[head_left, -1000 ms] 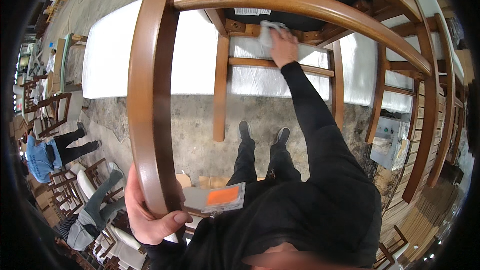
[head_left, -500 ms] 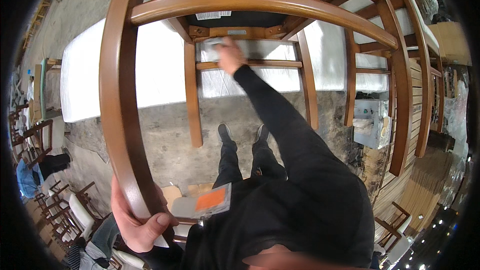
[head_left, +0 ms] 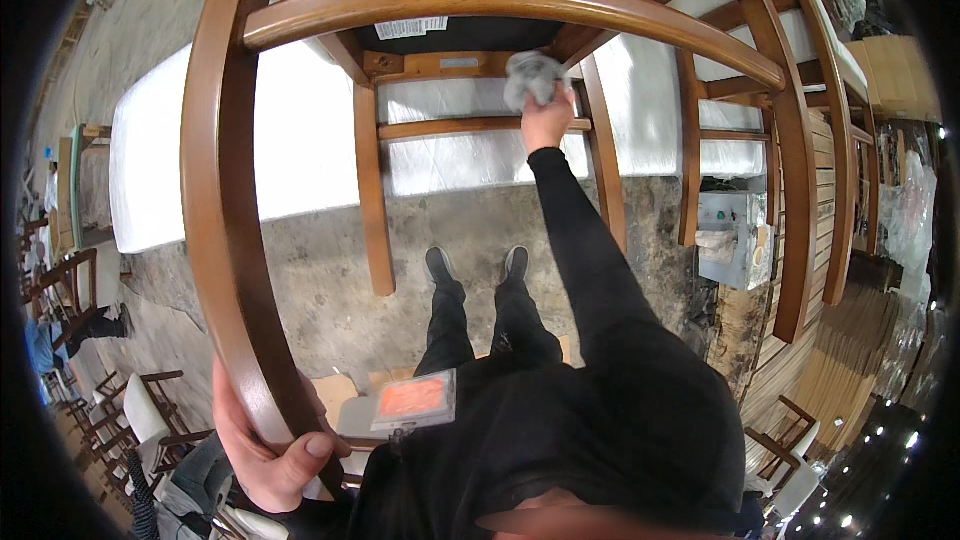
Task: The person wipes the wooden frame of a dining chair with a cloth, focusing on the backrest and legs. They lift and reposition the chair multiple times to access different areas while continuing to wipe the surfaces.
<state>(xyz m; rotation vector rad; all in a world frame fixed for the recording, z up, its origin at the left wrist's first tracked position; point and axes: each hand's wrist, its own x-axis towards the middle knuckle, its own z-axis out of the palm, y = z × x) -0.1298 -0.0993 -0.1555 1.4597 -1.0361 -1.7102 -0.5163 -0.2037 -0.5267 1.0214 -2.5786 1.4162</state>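
A brown wooden chair frame [head_left: 225, 170] is tipped over in front of me, its dark seat underside [head_left: 480, 38] with white labels facing me. My left hand [head_left: 265, 440] is wrapped round the end of the chair's near left leg. Farther off, my right hand [head_left: 548, 120] grips a crumpled grey rag [head_left: 533, 78]. The rag is at the right part of the seat's wooden rail [head_left: 430, 65], just above a thin crossbar [head_left: 450, 127]; whether it touches the rail is hard to tell.
A white plastic-wrapped surface [head_left: 240, 150] lies behind the chair. On the right stand another wooden chair frame [head_left: 800, 170], a grey box [head_left: 735, 230] and wooden slats [head_left: 815, 210]. Several chairs [head_left: 150, 415] stand at lower left. Flat cardboard [head_left: 850, 350] is stacked at right.
My right hand has moved the rag from the left part of the seat rail to its right end. My left hand keeps its hold on the chair leg. The view has shifted slightly.
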